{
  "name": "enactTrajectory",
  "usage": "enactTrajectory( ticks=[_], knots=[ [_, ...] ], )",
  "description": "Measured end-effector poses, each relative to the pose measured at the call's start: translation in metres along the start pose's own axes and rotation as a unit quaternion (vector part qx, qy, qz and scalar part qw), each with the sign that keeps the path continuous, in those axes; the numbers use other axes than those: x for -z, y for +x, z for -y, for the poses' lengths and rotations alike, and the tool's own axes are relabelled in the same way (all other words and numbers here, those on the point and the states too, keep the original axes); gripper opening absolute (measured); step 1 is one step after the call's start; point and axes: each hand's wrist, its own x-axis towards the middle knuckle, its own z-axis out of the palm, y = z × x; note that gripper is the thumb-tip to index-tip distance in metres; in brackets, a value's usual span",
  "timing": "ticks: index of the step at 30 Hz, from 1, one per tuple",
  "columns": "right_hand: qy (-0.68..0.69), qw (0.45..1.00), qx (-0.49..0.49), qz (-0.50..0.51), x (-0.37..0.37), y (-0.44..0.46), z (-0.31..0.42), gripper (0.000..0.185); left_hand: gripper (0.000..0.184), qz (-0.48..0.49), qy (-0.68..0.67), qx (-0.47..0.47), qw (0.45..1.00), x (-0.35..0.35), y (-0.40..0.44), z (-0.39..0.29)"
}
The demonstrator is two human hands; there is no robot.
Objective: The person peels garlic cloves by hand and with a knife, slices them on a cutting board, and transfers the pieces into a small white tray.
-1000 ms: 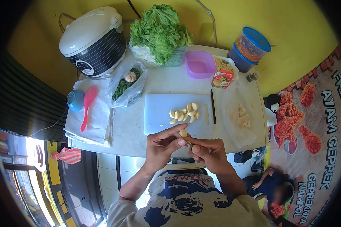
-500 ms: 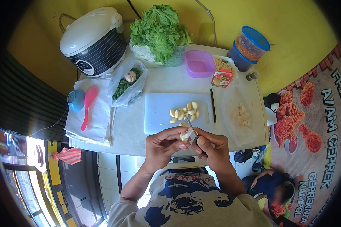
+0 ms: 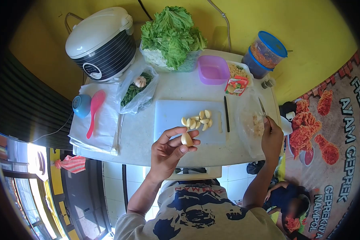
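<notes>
A peeled garlic clove [image 3: 187, 139] is held upright by the left hand [image 3: 168, 154], above the near edge of the white cutting board [image 3: 168, 116]. It is pinched between thumb and fingers, with the other fingers loosely curled behind it.

To the right of the board, a small knife [image 3: 262, 106] is gripped by the right hand [image 3: 271, 136], the fingers being closed about its handle, which is mostly hidden. The blade is pointed away from the body, over a clear plastic sheet [image 3: 248, 140] on which pale peelings [image 3: 257, 122] are heaped. Whether any peel is also pinched there cannot be told.

On the board, right of its middle, more peeled cloves [image 3: 200, 119] are gathered in a loose pile. Just beside the board's right edge, a slim black stick [image 3: 227, 114] is laid lengthwise.

Beyond the board's far left corner, a garlic bulb [image 3: 140, 82] is rested on green vegetables [image 3: 129, 95] in an opened plastic bag [image 3: 138, 107]. Behind the board, a tub [image 3: 189, 62] is piled with lettuce [image 3: 170, 36], and a purple container [image 3: 214, 70] is placed to its right, near a red packet [image 3: 237, 85].
</notes>
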Motion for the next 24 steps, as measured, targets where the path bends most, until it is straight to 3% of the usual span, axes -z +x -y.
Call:
enactTrajectory(
  ticks=[4, 7, 10, 14, 16, 20, 22, 23, 24],
  knots=[
    [-0.073, 0.996, -0.022, 0.052, -0.004, -0.004, -0.024, 0.029, 0.043, -0.013, -0.048, 0.015, 0.999, 0.002, 0.001, 0.000],
    [-0.032, 0.991, -0.080, 0.100, 0.004, -0.004, -0.014, 0.030, 0.042, -0.023, -0.051, 0.009, 0.998, 0.001, 0.002, 0.002],
    [-0.067, 0.989, -0.055, 0.123, 0.001, 0.002, -0.028, 0.031, 0.041, -0.046, -0.025, 0.004, 0.999, -0.003, 0.002, 0.001],
    [-0.086, 0.993, -0.055, 0.066, -0.001, -0.004, -0.018, 0.033, 0.039, -0.069, -0.021, 0.002, 0.997, -0.004, 0.002, 0.001],
    [-0.006, 1.000, -0.016, 0.025, -0.002, -0.005, -0.019, 0.037, 0.038, -0.067, -0.011, -0.010, 0.998, -0.003, 0.002, 0.003],
    [-0.002, 0.999, 0.016, -0.042, 0.016, -0.015, 0.011, 0.041, 0.037, -0.076, 0.063, -0.038, 0.994, -0.003, 0.001, 0.007],
    [0.190, 0.980, -0.053, 0.038, 0.026, -0.023, 0.031, 0.042, 0.038, -0.077, 0.071, -0.038, 0.994, -0.006, 0.000, 0.007],
    [0.189, 0.980, -0.055, 0.037, 0.026, -0.032, 0.039, 0.042, 0.040, -0.077, 0.078, -0.036, 0.993, -0.008, -0.001, 0.007],
    [0.295, 0.950, -0.009, 0.102, 0.024, -0.043, 0.047, 0.042, 0.040, -0.075, 0.078, -0.034, 0.994, -0.009, 0.000, 0.008]
  ],
)
